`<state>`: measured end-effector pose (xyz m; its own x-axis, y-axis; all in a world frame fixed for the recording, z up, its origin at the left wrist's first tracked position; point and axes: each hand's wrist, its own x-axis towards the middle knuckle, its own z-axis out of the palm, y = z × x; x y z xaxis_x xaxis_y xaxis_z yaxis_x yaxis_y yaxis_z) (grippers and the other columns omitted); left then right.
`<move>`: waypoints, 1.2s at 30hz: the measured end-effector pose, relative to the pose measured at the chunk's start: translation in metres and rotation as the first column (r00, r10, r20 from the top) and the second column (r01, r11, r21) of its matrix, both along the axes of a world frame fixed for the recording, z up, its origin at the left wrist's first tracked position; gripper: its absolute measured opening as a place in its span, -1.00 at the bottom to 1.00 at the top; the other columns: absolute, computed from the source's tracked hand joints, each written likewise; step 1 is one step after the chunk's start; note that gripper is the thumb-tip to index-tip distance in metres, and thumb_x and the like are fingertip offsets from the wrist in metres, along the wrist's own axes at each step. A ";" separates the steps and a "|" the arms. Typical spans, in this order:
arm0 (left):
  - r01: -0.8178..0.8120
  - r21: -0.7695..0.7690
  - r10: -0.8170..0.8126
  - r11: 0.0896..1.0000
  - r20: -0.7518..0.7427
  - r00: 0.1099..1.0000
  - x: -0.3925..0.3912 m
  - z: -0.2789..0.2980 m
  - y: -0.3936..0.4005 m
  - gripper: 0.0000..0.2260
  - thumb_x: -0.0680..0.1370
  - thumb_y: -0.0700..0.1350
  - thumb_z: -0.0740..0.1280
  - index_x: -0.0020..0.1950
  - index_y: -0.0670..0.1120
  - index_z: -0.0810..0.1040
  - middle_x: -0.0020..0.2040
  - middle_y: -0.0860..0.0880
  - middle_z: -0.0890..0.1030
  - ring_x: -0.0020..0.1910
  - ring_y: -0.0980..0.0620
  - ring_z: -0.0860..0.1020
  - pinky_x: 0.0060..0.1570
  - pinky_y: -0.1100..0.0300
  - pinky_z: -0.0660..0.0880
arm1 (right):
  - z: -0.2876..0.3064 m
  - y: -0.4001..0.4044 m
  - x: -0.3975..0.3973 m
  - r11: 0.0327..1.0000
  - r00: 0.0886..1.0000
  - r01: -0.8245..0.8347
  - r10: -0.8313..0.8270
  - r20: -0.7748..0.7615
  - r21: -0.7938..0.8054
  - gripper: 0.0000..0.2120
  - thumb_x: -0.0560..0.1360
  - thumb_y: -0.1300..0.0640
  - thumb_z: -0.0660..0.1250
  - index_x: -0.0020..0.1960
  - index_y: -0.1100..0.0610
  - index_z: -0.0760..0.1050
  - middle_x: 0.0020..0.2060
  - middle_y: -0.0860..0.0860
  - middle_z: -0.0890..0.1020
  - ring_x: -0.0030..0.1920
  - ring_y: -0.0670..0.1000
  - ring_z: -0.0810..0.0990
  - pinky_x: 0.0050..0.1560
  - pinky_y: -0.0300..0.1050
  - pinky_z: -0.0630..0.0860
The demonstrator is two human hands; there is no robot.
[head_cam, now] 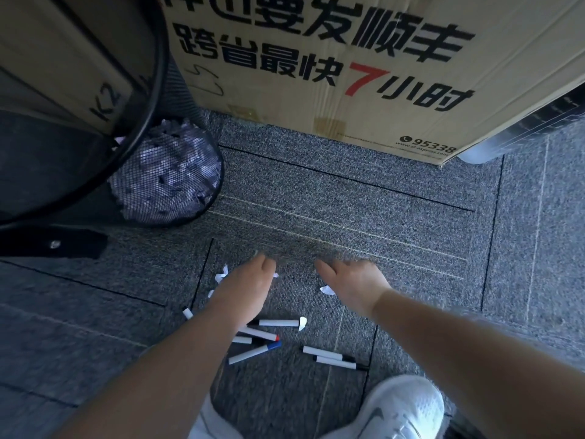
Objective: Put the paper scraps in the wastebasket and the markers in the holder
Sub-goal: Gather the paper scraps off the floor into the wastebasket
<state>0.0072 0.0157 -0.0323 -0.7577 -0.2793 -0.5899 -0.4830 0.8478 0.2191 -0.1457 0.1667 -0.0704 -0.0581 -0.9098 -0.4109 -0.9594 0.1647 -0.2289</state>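
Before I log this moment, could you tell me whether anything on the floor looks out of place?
Yes. Markers lie scattered at different angles on the carpet below the hands, and white paper scraps are strewn around them. The mesh wastebasket at upper left already holds crumpled paper. No holder is in view.

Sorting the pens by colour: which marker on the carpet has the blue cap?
The blue-capped marker lies lowest in the cluster beside the left forearm, cap pointing up-right. The marker just above it has a red tip; the others visibly end in black.

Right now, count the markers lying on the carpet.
7 show: one left of the left forearm, four clustered under it, two lying together near the shoe. The arm may hide others.
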 end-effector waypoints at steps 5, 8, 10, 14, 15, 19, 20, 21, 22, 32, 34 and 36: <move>-0.054 0.007 0.054 0.999 -0.018 0.998 0.022 -0.002 -0.002 -0.71 0.53 -0.35 0.14 0.22 -0.14 0.34 0.09 -0.06 0.42 -0.21 0.10 0.29 -0.25 0.26 0.27 | -0.009 0.004 0.017 0.999 0.998 -0.053 0.053 -0.014 -0.005 -0.65 0.62 -0.09 0.02 0.23 0.15 0.27 -0.28 0.05 0.58 -0.40 0.07 0.55 -0.46 -0.11 0.52; -0.085 -0.005 0.085 0.996 -0.017 0.996 0.033 -0.007 -0.003 -0.69 0.53 -0.32 0.16 0.25 -0.11 0.33 0.13 -0.03 0.42 -0.19 0.09 0.37 -0.28 0.26 0.30 | -0.006 0.008 0.012 0.993 0.990 -0.113 0.115 -0.085 0.021 -0.53 0.59 -0.18 -0.17 0.23 0.13 0.25 -0.14 0.11 0.55 -0.25 0.10 0.55 -0.38 -0.10 0.40; -0.092 -0.011 0.092 0.996 -0.011 0.996 0.036 -0.010 -0.003 -0.70 0.54 -0.30 0.17 0.25 -0.11 0.34 0.15 -0.03 0.41 -0.11 0.05 0.47 -0.24 0.25 0.36 | -0.003 0.011 0.009 0.988 0.984 -0.150 0.153 -0.094 0.043 -0.57 0.60 -0.15 -0.15 0.21 0.13 0.27 -0.09 0.12 0.52 -0.19 0.10 0.52 -0.34 -0.09 0.39; -0.096 -0.074 0.098 0.993 0.029 0.995 0.034 -0.013 -0.004 -0.84 0.57 -0.24 0.13 0.09 -0.13 0.44 0.10 -0.03 0.42 -0.09 0.05 0.47 -0.15 0.24 0.42 | -0.003 0.013 0.010 0.977 0.971 -0.195 0.205 -0.124 0.087 -0.72 0.61 -0.03 0.10 0.14 0.16 0.36 -0.08 0.11 0.55 -0.16 0.11 0.52 -0.32 -0.05 0.46; -0.106 -0.098 0.110 0.990 0.032 0.993 0.035 -0.012 -0.005 -0.85 0.57 -0.22 0.12 0.07 -0.13 0.45 0.08 -0.02 0.42 -0.13 0.04 0.47 -0.18 0.22 0.42 | -0.003 0.012 0.010 0.976 0.971 -0.192 0.204 -0.125 0.104 -0.76 0.58 0.01 0.20 0.13 0.16 0.38 -0.11 0.10 0.55 -0.18 0.10 0.51 -0.35 -0.07 0.43; -0.161 -0.171 0.172 0.972 0.052 0.984 0.044 -0.011 -0.011 -0.83 0.57 -0.14 0.08 -0.09 -0.10 0.44 -0.13 0.00 0.45 -0.35 0.08 0.40 -0.37 0.22 0.35 | -0.002 0.011 0.007 0.975 0.981 -0.168 0.180 -0.075 0.147 -0.73 0.51 0.15 0.32 0.16 0.18 0.38 -0.09 0.09 0.54 -0.14 0.09 0.52 -0.30 -0.11 0.46; -0.164 -0.185 0.177 0.969 0.056 0.983 0.047 -0.012 -0.013 -0.82 0.57 -0.12 0.08 -0.16 -0.10 0.43 -0.22 0.01 0.44 -0.40 0.09 0.38 -0.43 0.24 0.31 | -0.003 0.011 0.006 0.971 0.981 -0.173 0.185 -0.061 0.164 -0.72 0.52 0.17 0.29 0.20 0.18 0.35 -0.05 0.11 0.53 -0.09 0.11 0.52 -0.24 -0.09 0.50; -0.171 -0.189 0.184 0.967 0.058 0.981 0.050 -0.013 -0.014 -0.80 0.57 -0.11 0.08 -0.18 -0.09 0.43 -0.27 0.02 0.43 -0.44 0.10 0.36 -0.47 0.24 0.28 | -0.005 0.011 0.007 0.974 0.981 -0.176 0.186 -0.057 0.140 -0.72 0.52 0.17 0.30 0.19 0.19 0.35 -0.06 0.11 0.54 -0.11 0.11 0.54 -0.24 -0.09 0.53; -0.174 -0.192 0.188 0.966 0.057 0.981 0.053 -0.014 -0.015 -0.79 0.56 -0.11 0.08 -0.17 -0.09 0.46 -0.28 0.01 0.45 -0.45 0.09 0.37 -0.49 0.23 0.26 | -0.004 0.011 0.006 0.979 0.981 -0.175 0.182 -0.062 0.109 -0.73 0.50 0.15 0.34 0.14 0.19 0.37 -0.13 0.10 0.56 -0.19 0.10 0.55 -0.32 -0.10 0.54; -0.242 -0.091 0.243 0.966 -0.001 0.970 0.063 -0.021 -0.023 -0.68 0.58 -0.21 0.12 0.34 -0.14 0.25 0.06 -0.11 0.54 -0.25 -0.04 0.55 -0.31 0.09 0.52 | -0.019 0.032 0.009 0.982 0.974 -0.175 0.163 -0.159 -0.065 -0.70 0.42 -0.02 0.38 -0.05 0.13 0.35 -0.22 0.09 0.55 -0.31 0.08 0.52 -0.54 -0.09 0.50; -0.280 -0.092 0.279 0.956 -0.020 0.960 0.066 -0.021 -0.026 -0.59 0.55 -0.29 0.14 0.39 -0.12 0.19 0.08 -0.12 0.55 -0.21 -0.06 0.57 -0.26 0.05 0.54 | -0.018 0.033 0.005 0.979 0.974 -0.194 0.184 -0.133 -0.063 -0.60 0.23 0.11 0.55 -0.07 0.15 0.42 -0.24 0.10 0.55 -0.34 0.07 0.52 -0.57 -0.12 0.48; -0.311 -0.150 0.310 0.938 -0.035 0.950 0.067 -0.020 -0.027 -0.58 0.55 -0.30 0.15 0.40 -0.12 0.20 -0.03 -0.10 0.56 -0.31 -0.01 0.49 -0.36 0.09 0.41 | -0.016 0.033 -0.001 0.973 0.972 -0.216 0.206 -0.114 -0.078 -0.56 0.12 0.17 0.61 -0.11 0.16 0.48 -0.27 0.09 0.56 -0.37 0.05 0.53 -0.60 -0.16 0.47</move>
<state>0.0741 -0.0118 -0.0524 -0.6252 -0.5872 -0.5142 -0.7258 0.6796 0.1065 -0.1469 0.2001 -0.0862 0.1010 -0.9386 -0.3299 -0.9896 -0.0606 -0.1304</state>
